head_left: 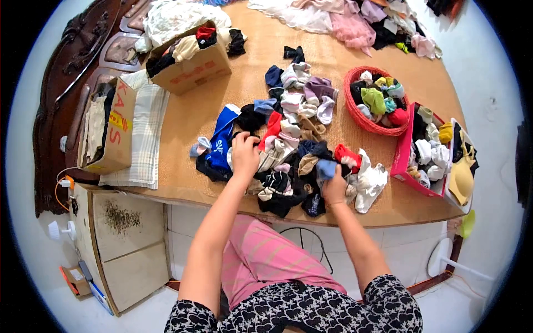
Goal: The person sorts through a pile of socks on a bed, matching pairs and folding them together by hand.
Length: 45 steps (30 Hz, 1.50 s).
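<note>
Tan matting point(180, 125) bears a spread pile of socks point(287, 136), where fingers of the right hand point(335, 188) pinch a blue sock point(326, 168) near the front edge, probably light, soft and best held by its cuff, while the left hand point(245, 154) rests on the pile, its grip unclear.

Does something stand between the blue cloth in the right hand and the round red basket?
Nothing tall visibly does. Beside the blue cloth in the right hand, a red cloth lies low; then bare table, before the red basket.
</note>
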{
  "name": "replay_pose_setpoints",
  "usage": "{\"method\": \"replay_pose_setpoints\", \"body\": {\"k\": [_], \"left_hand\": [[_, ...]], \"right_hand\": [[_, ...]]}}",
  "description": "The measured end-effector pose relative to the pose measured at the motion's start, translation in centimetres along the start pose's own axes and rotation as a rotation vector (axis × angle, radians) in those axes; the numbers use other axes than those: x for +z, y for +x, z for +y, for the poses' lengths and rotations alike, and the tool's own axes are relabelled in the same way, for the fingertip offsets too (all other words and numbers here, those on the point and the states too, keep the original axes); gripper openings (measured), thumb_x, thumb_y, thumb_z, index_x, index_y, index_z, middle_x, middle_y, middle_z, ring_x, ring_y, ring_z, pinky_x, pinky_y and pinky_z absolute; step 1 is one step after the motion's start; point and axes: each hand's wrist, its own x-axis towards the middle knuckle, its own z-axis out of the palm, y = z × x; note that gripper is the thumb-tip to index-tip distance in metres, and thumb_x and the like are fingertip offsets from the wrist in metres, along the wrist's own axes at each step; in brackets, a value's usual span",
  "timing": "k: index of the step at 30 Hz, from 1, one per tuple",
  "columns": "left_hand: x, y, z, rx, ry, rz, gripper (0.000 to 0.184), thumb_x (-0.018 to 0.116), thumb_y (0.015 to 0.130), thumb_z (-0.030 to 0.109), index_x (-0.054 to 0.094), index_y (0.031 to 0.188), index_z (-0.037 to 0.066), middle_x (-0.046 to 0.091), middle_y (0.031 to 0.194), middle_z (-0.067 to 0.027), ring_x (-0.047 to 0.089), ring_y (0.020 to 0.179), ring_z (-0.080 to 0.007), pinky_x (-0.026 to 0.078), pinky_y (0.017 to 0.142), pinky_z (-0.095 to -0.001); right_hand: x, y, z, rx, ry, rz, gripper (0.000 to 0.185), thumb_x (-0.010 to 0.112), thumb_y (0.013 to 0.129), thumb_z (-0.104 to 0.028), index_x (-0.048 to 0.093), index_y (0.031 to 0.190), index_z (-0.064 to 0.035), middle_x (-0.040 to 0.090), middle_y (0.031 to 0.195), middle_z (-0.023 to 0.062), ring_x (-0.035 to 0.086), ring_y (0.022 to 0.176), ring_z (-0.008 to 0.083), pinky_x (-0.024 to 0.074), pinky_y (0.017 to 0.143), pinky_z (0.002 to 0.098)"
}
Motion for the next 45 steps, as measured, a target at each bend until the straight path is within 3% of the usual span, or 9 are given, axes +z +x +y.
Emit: {"method": "replay_pose_setpoints", "body": {"k": [6, 11, 14, 19, 24, 29, 31, 40, 45], "left_hand": [[4.9, 7.6, -1.2, 0.173, 0.339, -0.185, 0.022, 0.068, 0.072, 0.012, 0.069, 0.094, 0.008, 0.04, 0.138, -0.0185, 0.032, 0.13, -0.0364, 0.029, 0.106, -0.0471], [6.7, 10.0, -2.0, 0.064, 0.361, -0.303, 0.02, 0.064, 0.081, 0.016, 0.07, 0.098, 0.008, 0.058, 0.122, -0.0079, 0.036, 0.129, -0.0309, 0.031, 0.103, -0.0475], [2.7, 9.6, 1.6, -0.005, -0.271, 0.018, 0.017, 0.06, 0.085, 0.01, 0.07, 0.099, 0.006, 0.063, 0.106, -0.0099, 0.055, 0.111, -0.026, 0.042, 0.091, -0.0293], [-6.2, 2.4, 6.5, -0.504, -1.354, 0.199, 0.024, 0.058, 0.089, 0.004, 0.06, 0.113, 0.001, 0.061, 0.105, -0.0066, 0.058, 0.1, -0.019, 0.048, 0.088, -0.0343], [-13.3, -6.6, 8.6, -0.616, -1.755, 0.206, 0.044, 0.053, 0.088, 0.004, 0.045, 0.13, 0.012, 0.054, 0.124, -0.0093, 0.055, 0.113, -0.0225, 0.047, 0.094, -0.0385], [-17.0, -16.2, 9.0, -1.032, -2.022, 0.041, 0.052, 0.059, 0.084, 0.013, 0.041, 0.131, -0.001, 0.049, 0.131, -0.0155, 0.047, 0.122, -0.0336, 0.033, 0.105, -0.0507], [-17.1, -19.3, 8.6, -1.058, -2.133, -0.046, 0.053, 0.059, 0.083, 0.014, 0.041, 0.131, -0.003, 0.047, 0.134, -0.0175, 0.044, 0.124, -0.0366, 0.029, 0.108, -0.0528], [-14.3, -25.0, 7.2, -1.225, -2.164, 0.005, 0.039, 0.054, 0.09, 0.024, 0.052, 0.123, 0.003, 0.054, 0.127, -0.0142, 0.047, 0.121, -0.0306, 0.029, 0.107, -0.0482], [-13.8, -25.6, 5.7, -1.241, -2.096, 0.081, 0.038, 0.046, 0.096, 0.027, 0.05, 0.125, 0.005, 0.056, 0.125, -0.0119, 0.051, 0.116, -0.0272, 0.038, 0.102, -0.0425]], "right_hand": [[0.9, 0.0, 0.2, -0.044, -0.133, -0.062, 0.04, 0.06, 0.07, -0.012, 0.053, 0.108, -0.0025, 0.053, 0.106, 0.0193, 0.059, 0.067, 0.0387, 0.0494, 0.058, 0.0459], [1.9, -0.4, 1.2, -0.031, -0.113, -0.005, 0.037, 0.058, 0.071, -0.013, 0.053, 0.106, 0.0004, 0.055, 0.101, 0.0209, 0.059, 0.068, 0.0398, 0.0488, 0.058, 0.0463], [1.8, -0.3, 1.1, -0.064, -0.103, 0.014, 0.044, 0.061, 0.068, -0.011, 0.051, 0.108, 0.0039, 0.056, 0.1, 0.0209, 0.06, 0.069, 0.0378, 0.0496, 0.058, 0.0449], [1.7, -0.1, 0.8, -0.127, -0.134, 0.108, 0.042, 0.06, 0.068, -0.012, 0.053, 0.106, 0.0046, 0.056, 0.104, 0.0211, 0.06, 0.068, 0.0367, 0.0506, 0.059, 0.0442], [0.3, 0.6, -0.7, 0.087, -0.009, 0.019, 0.04, 0.06, 0.073, -0.013, 0.054, 0.111, -0.0011, 0.062, 0.09, 0.0219, 0.061, 0.075, 0.0396, 0.0499, 0.063, 0.0474], [-3.3, 1.7, -3.4, 0.153, 0.272, 0.03, 0.021, 0.057, 0.083, -0.014, 0.061, 0.101, -0.0048, 0.064, 0.09, 0.0209, 0.06, 0.084, 0.0397, 0.0476, 0.073, 0.0433], [-5.7, 0.6, -6.2, 0.086, 0.41, 0.074, 0.014, 0.056, 0.085, -0.007, 0.064, 0.094, -0.0008, 0.067, 0.09, 0.0145, 0.065, 0.082, 0.0248, 0.0484, 0.075, 0.0321], [-10.2, -9.7, -19.6, -0.088, 1.063, -0.607, 0.015, 0.058, 0.087, 0.0, 0.067, 0.099, -0.0017, 0.066, 0.094, 0.0057, 0.06, 0.086, 0.012, 0.0473, 0.076, 0.0244], [-6.5, -13.8, -19.8, 0.066, 0.796, -0.943, 0.021, 0.057, 0.085, -0.003, 0.066, 0.104, -0.0021, 0.066, 0.098, 0.0067, 0.059, 0.093, 0.0143, 0.046, 0.083, 0.0266]]}}
